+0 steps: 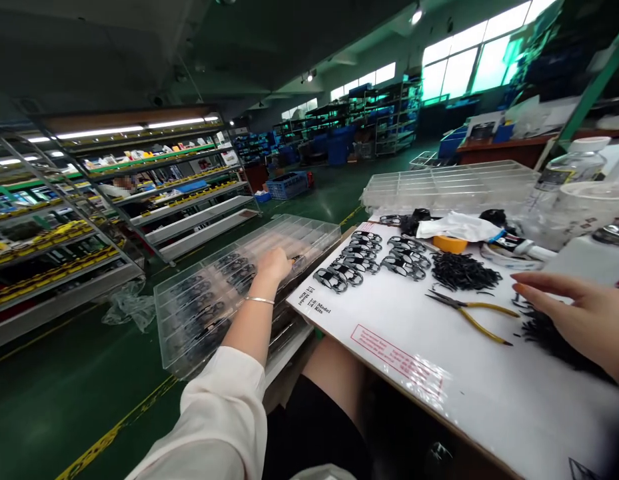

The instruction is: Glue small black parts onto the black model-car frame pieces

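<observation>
My left hand [274, 268] reaches into a clear compartment tray [162, 313], its fingers closed at a small dark part [298, 259]; how firmly it is gripped is hard to see. Rows of similar black-and-silver oval parts lie in the tray's compartments. On the right, my right hand [582, 313] hovers over a pile of thin black pieces [554, 337], thumb and fingers stretched out and slightly apart. Yellow-handled pliers [469, 312] lie open beside it. Farther back are another heap of black strips [464, 272] and groups of black-and-silver oval parts [346, 263].
The work surface is a white printed board [389, 333], its edge above my lap. Behind stand another clear tray [449, 187], a yellow tape roll [449, 244], a plastic bottle [574, 163] and a clear tub [594, 203]. Racks [189, 183] stand across the green floor.
</observation>
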